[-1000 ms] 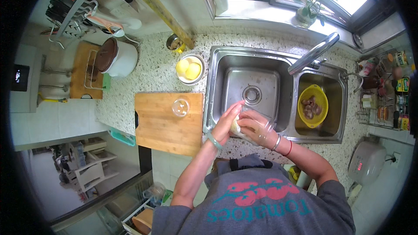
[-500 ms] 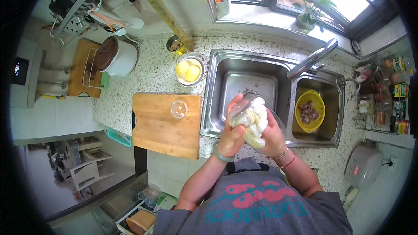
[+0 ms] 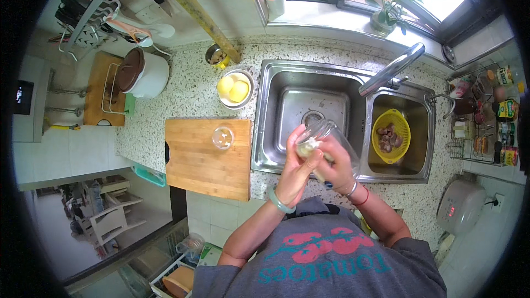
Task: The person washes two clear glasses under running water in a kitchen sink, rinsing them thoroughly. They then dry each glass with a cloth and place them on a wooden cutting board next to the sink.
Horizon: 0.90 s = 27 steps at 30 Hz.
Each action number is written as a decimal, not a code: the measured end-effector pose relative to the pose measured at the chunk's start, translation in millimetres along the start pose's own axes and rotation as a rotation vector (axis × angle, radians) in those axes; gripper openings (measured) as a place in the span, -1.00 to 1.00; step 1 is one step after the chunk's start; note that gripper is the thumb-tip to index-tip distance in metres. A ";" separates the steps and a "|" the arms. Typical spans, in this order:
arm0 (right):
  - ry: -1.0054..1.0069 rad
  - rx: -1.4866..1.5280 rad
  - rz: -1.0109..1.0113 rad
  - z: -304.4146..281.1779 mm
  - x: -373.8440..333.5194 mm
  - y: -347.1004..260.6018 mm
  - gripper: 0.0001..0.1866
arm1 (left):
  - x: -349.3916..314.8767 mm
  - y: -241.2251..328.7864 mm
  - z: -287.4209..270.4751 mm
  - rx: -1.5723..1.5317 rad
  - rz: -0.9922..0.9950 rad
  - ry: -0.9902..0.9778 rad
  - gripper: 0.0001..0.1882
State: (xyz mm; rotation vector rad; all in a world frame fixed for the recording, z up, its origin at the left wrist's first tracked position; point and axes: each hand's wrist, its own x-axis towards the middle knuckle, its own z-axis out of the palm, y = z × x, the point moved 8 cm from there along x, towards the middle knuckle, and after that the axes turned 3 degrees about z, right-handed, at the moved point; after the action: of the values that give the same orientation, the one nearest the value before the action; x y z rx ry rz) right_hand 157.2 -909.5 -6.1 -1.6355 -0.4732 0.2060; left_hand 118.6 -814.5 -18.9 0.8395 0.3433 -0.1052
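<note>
Both my hands are at a clear glass jar, tilted over the front of the large sink basin. My left hand is closed around its left side, thumb across the front. My right hand closes over the near side, fingers bent across the jar close to the left thumb. Between the hands show whitish pieces that look like peeled garlic cloves; my fingers hide most of them. To the left, a small clear round dish or lid with white bits sits on the wooden cutting board.
The steel double sink has a faucet between its basins. A yellow colander in the right basin holds dark reddish pieces. Behind the board stand a bowl of yellow peeled pieces, a small pot and a white cooker.
My right hand has shifted across the jar toward the left thumb, covering most of the whitish pieces. The jar has turned in my hands. The view has moved slightly.
</note>
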 end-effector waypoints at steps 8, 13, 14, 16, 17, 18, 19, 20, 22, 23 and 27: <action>0.075 1.005 0.532 -13.4 -13.6 44.9 -0.43 | -1.0 -8.0 -1.9 -0.046 -0.054 -0.175 0.02; 0.052 1.345 0.640 6.9 -27.8 54.3 -0.39 | 14.1 -14.1 0.6 -0.272 0.029 -0.182 0.10; 0.044 1.397 0.704 13.1 -34.9 56.4 -0.38 | 12.5 -15.2 1.3 -0.283 0.029 -0.199 0.13; 0.052 1.240 0.637 19.6 -36.2 45.0 -0.45 | 11.9 -12.9 6.0 -0.301 0.032 -0.236 0.19; -0.018 0.854 0.511 10.9 -29.1 32.2 -0.45 | 12.6 -10.4 7.3 -0.309 0.031 -0.213 0.23; -0.046 0.719 0.464 9.3 -24.8 20.1 -0.46 | 12.1 -8.3 8.0 -0.300 0.040 -0.211 0.23; -0.063 0.584 0.416 6.9 -20.6 7.9 -0.47 | 11.9 -6.8 8.3 -0.291 0.046 -0.211 0.23; -0.040 0.698 0.452 9.9 -19.9 5.0 -0.49 | 11.2 -5.0 9.0 -0.283 0.053 -0.210 0.23; -0.016 0.727 0.465 10.0 -20.9 4.3 -0.54 | 8.1 2.9 17.2 -0.270 0.050 -0.240 0.23; -0.016 0.643 0.443 8.9 -22.6 3.1 -0.57 | 7.0 5.1 19.8 -0.263 0.048 -0.254 0.22; 0.005 0.031 -0.009 0.2 -11.2 -25.8 -0.73 | 6.0 1.1 10.7 -0.091 0.068 -0.183 0.19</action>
State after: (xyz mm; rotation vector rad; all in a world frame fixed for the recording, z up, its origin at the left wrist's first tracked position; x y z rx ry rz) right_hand 142.4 -912.6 17.7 -1.6026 -0.4708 0.2016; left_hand 127.2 -821.4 -13.6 0.7448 0.1466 -0.1014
